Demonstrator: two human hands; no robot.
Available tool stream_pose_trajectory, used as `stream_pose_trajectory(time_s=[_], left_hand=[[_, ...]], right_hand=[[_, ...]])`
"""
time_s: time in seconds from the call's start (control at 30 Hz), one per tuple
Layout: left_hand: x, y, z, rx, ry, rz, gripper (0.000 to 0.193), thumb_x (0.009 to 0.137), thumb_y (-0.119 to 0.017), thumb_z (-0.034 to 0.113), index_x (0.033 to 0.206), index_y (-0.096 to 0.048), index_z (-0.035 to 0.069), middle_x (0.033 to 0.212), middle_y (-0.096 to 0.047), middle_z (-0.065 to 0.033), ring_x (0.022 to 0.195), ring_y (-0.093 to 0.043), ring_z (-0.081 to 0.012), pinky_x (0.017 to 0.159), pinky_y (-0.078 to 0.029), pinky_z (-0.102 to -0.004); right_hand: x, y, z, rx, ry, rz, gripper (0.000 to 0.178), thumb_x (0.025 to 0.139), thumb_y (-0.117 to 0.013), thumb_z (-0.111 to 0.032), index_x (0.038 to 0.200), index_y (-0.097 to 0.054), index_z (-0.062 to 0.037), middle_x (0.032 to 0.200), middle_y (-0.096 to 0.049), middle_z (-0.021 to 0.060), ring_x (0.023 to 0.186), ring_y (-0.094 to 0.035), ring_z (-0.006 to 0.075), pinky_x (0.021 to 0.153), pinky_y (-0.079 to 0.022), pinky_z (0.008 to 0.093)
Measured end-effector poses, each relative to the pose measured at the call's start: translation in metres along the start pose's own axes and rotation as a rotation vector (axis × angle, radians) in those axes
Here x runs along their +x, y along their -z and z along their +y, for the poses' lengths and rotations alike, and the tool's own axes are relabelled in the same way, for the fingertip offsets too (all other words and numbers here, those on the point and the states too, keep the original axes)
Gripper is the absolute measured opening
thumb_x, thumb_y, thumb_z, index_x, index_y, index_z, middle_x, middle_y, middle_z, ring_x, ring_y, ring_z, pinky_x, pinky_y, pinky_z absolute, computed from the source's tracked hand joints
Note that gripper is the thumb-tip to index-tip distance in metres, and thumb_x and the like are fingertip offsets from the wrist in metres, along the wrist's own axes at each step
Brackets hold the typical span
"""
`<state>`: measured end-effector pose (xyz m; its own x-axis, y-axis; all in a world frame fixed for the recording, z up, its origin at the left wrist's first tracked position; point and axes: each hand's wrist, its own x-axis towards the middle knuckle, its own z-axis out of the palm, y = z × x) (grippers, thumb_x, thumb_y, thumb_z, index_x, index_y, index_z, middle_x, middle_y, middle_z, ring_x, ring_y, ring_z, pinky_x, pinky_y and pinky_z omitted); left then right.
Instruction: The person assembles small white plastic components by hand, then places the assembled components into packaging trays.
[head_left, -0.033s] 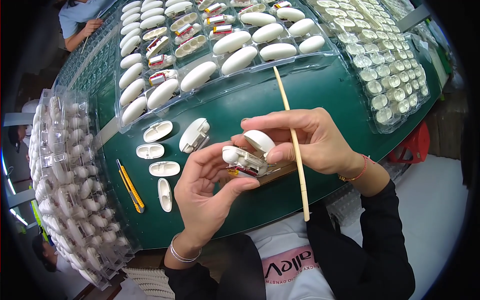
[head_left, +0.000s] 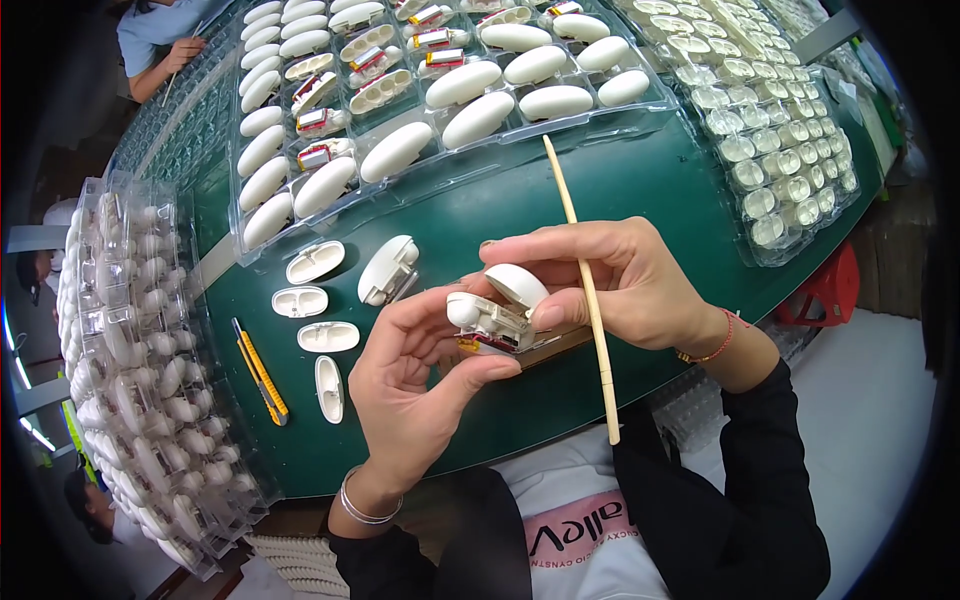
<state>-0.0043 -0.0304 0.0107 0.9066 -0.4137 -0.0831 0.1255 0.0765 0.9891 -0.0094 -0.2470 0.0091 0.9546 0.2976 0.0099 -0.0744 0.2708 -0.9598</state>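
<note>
My left hand (head_left: 410, 385) grips a small white hinged case (head_left: 478, 314) between thumb and fingers. Its domed lid (head_left: 517, 284) stands raised, and reddish and yellow parts show along its lower side. My right hand (head_left: 640, 280) has its thumb and fingertips at the lid's right end. A slim wooden stick (head_left: 605, 375) is held in that same hand, slanting from the far side toward my body. Just beyond my left hand, a similar white case (head_left: 390, 270) with exposed inner parts lies on the green table. A brown block (head_left: 550, 346) shows partly beneath my hands.
Several white shells (head_left: 329, 337) and a yellow utility knife (head_left: 262, 380) lie to the left. A clear tray (head_left: 470, 155) of white cases spans the far side. Stacked trays stand left (head_left: 160, 400) and right (head_left: 770, 170). Another person's hand (head_left: 187, 52) is at the far left.
Almost nothing differs. The raised lid and the stick have shifted very slightly, both hands keeping their hold.
</note>
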Motion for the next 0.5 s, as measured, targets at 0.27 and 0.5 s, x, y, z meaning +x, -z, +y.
stream_pose_trajectory(time_s=[0.27,0.5], left_hand=[[0.0001,0.0011,-0.0007,0.000,-0.036,-0.027,0.054,0.077,-0.075,-0.007,0.123,-0.049,-0.006,0.122,-0.059,-0.0177,0.105,-0.063,-0.0205,0.087,-0.055,-0.0298],[0.0009,0.0014,-0.0003,0.014,-0.080,-0.050,0.053,0.076,-0.075,-0.009,0.123,-0.051,-0.008,0.123,-0.059,-0.0178,0.108,-0.062,-0.0211,0.090,-0.055,-0.0318]], right_hand=[[0.0001,0.0005,0.0021,-0.064,0.004,0.004,0.046,0.082,-0.073,-0.005,0.125,-0.060,0.0014,0.116,-0.066,0.0123,0.106,-0.063,0.0167,0.094,-0.050,0.0287],[-0.0019,-0.0016,0.0000,-0.095,-0.009,0.032,0.044,0.085,-0.070,-0.005,0.126,-0.059,0.0012,0.115,-0.067,0.0128,0.105,-0.063,0.0165,0.093,-0.050,0.0284]])
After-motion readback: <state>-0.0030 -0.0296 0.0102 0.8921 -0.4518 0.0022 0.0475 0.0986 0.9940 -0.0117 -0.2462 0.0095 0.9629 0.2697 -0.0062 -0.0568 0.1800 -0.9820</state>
